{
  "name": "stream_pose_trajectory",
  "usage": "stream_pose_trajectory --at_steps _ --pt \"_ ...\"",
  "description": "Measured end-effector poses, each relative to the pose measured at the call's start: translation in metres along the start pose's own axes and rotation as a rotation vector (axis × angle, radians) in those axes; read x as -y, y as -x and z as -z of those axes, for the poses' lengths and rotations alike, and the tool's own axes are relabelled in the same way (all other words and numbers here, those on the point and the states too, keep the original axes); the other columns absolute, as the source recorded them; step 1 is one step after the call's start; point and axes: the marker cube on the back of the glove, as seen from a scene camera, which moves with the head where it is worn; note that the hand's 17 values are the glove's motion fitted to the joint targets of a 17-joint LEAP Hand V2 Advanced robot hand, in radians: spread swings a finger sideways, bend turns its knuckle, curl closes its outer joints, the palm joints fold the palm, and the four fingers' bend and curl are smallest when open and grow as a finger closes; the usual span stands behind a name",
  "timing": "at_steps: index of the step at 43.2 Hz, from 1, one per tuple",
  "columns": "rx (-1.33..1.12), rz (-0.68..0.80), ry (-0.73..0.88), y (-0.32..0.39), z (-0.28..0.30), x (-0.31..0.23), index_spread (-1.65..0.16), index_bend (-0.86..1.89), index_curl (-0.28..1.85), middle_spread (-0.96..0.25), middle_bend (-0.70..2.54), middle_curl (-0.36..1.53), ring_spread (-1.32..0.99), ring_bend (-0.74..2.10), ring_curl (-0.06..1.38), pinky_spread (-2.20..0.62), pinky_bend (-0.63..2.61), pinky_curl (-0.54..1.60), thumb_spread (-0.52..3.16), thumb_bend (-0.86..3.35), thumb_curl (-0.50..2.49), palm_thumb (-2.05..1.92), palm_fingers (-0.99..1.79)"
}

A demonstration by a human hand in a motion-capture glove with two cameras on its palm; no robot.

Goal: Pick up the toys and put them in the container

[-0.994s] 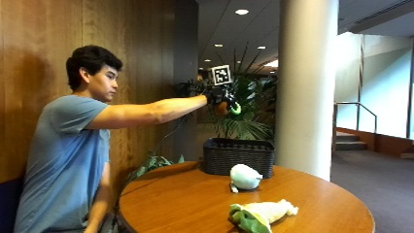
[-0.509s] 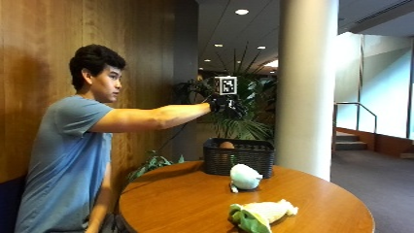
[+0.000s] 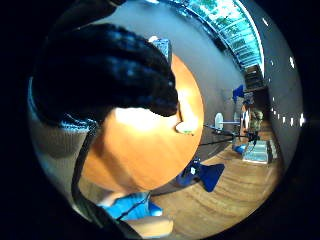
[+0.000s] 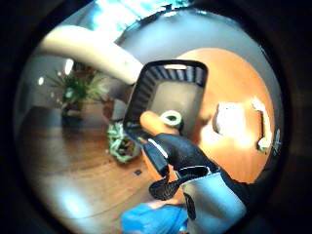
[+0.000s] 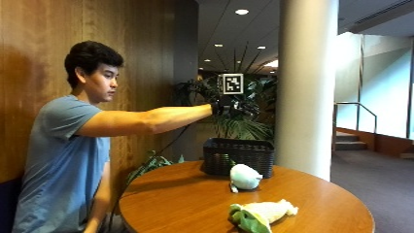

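My gloved right hand (image 5: pixel 234 107) hangs above the black basket (image 5: pixel 238 156) at the round table's (image 5: pixel 181 204) far edge, fingers (image 3: pixel 107 70) loosely curled, holding nothing. An orange-and-green toy (image 4: pixel 163 120) lies inside. A white radish toy (image 5: pixel 245 176) sits just before the basket; a corn toy (image 5: pixel 262 215) lies at the near edge.

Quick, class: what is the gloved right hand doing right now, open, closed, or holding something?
Right hand: above the basket, fingers loosely curled and holding nothing, so open. An orange toy already lies in the basket.
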Motion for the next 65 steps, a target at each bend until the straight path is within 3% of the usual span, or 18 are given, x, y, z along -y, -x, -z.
stream_pose_trajectory --at_steps 2,19,40,46,51,56,60,65 --pt "0.002 0.056 0.01 -0.014 -0.006 -0.004 -0.31 0.17 0.19 0.04 0.19 0.53 0.03 0.71 0.3 0.06 1.3 0.39 1.02 -0.04 0.33 -0.03 -0.11" --pt "-0.018 -0.045 0.19 -0.086 -0.123 -0.007 -0.29 0.13 0.23 0.03 0.1 0.39 0.06 0.4 0.22 0.09 1.37 0.39 1.05 -0.02 0.31 0.01 -0.23" --pt "0.032 -0.058 0.389 -0.069 -0.242 0.002 -0.27 0.03 0.18 0.04 0.06 0.25 0.06 0.3 0.22 0.07 1.51 0.4 1.09 0.01 0.32 0.12 -0.32" --pt "-0.141 -0.269 0.446 -0.079 -0.259 0.005 -0.27 0.03 0.15 0.04 0.06 0.22 0.06 0.28 0.23 0.05 1.59 0.42 1.12 0.05 0.33 0.24 -0.32" --pt "-0.031 -0.015 0.476 -0.064 -0.262 -0.001 -0.27 0.04 0.14 0.04 0.07 0.19 0.07 0.27 0.24 0.02 1.65 0.42 1.15 0.1 0.35 0.36 -0.31" --pt "-0.039 0.002 0.469 -0.068 -0.257 0.0 -0.28 0.09 0.14 0.06 0.06 0.17 0.07 0.54 0.31 -0.07 1.59 0.41 1.2 0.21 0.39 0.57 -0.09" --pt "-0.087 -0.134 0.438 -0.072 -0.256 0.003 -0.3 0.12 0.13 0.04 0.19 0.18 -0.07 1.02 0.41 -0.13 1.38 0.33 1.25 0.26 0.42 0.65 0.31" --pt "-0.012 -0.093 0.309 -0.062 -0.253 -0.003 -0.3 0.18 0.15 -0.01 0.32 0.24 -0.19 1.15 0.47 -0.23 1.28 0.3 1.24 0.31 0.48 0.76 0.6"
